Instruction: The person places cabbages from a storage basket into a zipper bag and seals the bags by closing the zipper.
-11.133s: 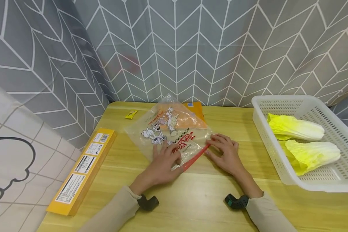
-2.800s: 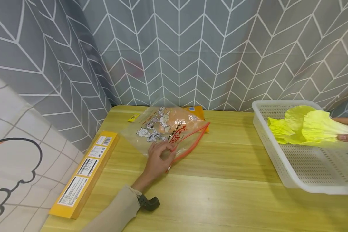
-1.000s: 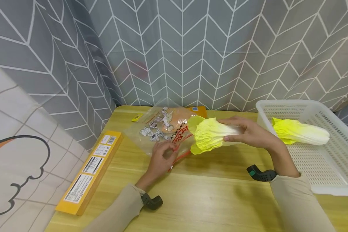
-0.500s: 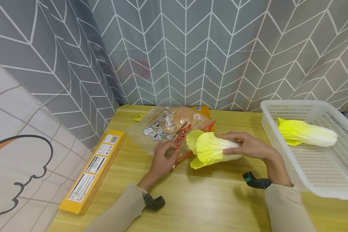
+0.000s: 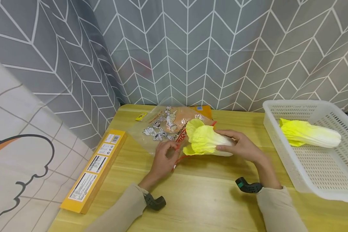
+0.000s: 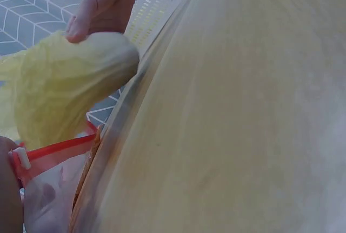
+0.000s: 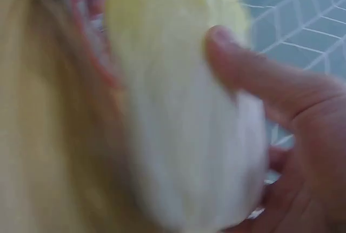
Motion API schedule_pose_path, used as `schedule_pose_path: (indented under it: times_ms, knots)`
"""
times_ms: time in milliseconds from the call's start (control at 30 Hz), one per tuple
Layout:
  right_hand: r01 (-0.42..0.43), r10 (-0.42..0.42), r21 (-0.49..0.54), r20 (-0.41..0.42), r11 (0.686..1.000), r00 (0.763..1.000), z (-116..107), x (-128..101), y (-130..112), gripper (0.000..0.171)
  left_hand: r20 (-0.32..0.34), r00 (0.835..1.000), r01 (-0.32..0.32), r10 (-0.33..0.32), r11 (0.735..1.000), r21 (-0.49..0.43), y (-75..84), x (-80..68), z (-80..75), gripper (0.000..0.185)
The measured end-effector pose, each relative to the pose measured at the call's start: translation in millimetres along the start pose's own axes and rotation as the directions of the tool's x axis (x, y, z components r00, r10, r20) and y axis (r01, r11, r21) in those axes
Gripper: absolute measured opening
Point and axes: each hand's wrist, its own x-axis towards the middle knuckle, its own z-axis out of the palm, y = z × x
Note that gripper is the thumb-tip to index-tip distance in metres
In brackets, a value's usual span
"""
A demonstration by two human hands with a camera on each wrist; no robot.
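Cabbage (image 5: 204,141) sits centre frame in the head view, held just above the table (image 5: 208,199), leafy yellow end pointing left at the bag mouth, white stalk end in the right hand (image 5: 240,146). Right-hand fingers are curled round the stalk, thumb on top; the right wrist view confirms the thumb pressing across the white part (image 7: 200,152).

Zip bag (image 5: 165,129) lies flat, upper centre of the frame, printed side up, something orange already inside. Left hand (image 5: 163,158) pinches the red zip strip (image 5: 181,154) at the near edge of the mouth; the left wrist view shows the red strip and its white slider (image 6: 21,157) at lower left, with the leaf tips right at the opening.

Doing this step well, as I judge it:
- Lift the pinched lip so the mouth gapes; it looks only partly open, and floppy leaves will catch on the strip.
- Feed leaf end first, low and flat, along the bag's long axis.
- Keep the grip on the stalk and push from there; leaves won't take a push.
- Hold the bag down so it doesn't slide toward the curtain (image 5: 191,48).

Second cabbage (image 5: 310,137) lies in the white basket (image 5: 307,190) at right. Yellow box (image 5: 94,169) sits at the left table edge, well apart.
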Motion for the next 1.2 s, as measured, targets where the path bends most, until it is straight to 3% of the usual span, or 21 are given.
schedule_pose_path:
  times_ms: [233, 367, 567, 967, 1067, 1200]
  knots:
    - [0.138, -0.144, -0.054, -0.122, 0.989, 0.982, 21.2, 7.5, 3.0, 0.065, -0.013, 1.000, -0.008, 0.008, 1.000, -0.018, 0.0, 0.3, 0.2, 0.009]
    - [0.176, -0.192, -0.118, -0.147, 0.977, 0.970, 29.9, 10.5, 2.1, 0.064, -0.039, 0.999, 0.034, -0.036, 0.998, -0.047, 1.3, 0.2, 0.5, 0.008]
    - [0.213, -0.230, -0.159, -0.097, 0.964, 0.968, 35.5, 11.2, 0.8, 0.063, -0.073, 0.989, 0.120, -0.127, 0.989, -0.090, 4.3, -1.0, 1.0, 0.006]
    - [0.261, -0.271, -0.193, -0.032, 0.946, 0.962, 36.9, 9.1, -6.6, 0.062, -0.171, 0.964, 0.173, -0.206, 0.967, -0.189, 6.9, -2.6, -1.5, 0.014]
    - [0.265, -0.274, -0.198, -0.023, 0.944, 0.961, 37.0, 9.3, -7.4, 0.062, -0.195, 0.965, 0.134, -0.174, 0.971, -0.200, 7.4, -2.4, -1.9, 0.012]
    - [0.236, -0.246, -0.180, -0.033, 0.955, 0.969, 36.0, 9.1, -5.9, 0.062, -0.208, 0.977, 0.015, -0.051, 0.985, -0.171, 5.9, -1.2, -1.2, 0.005]
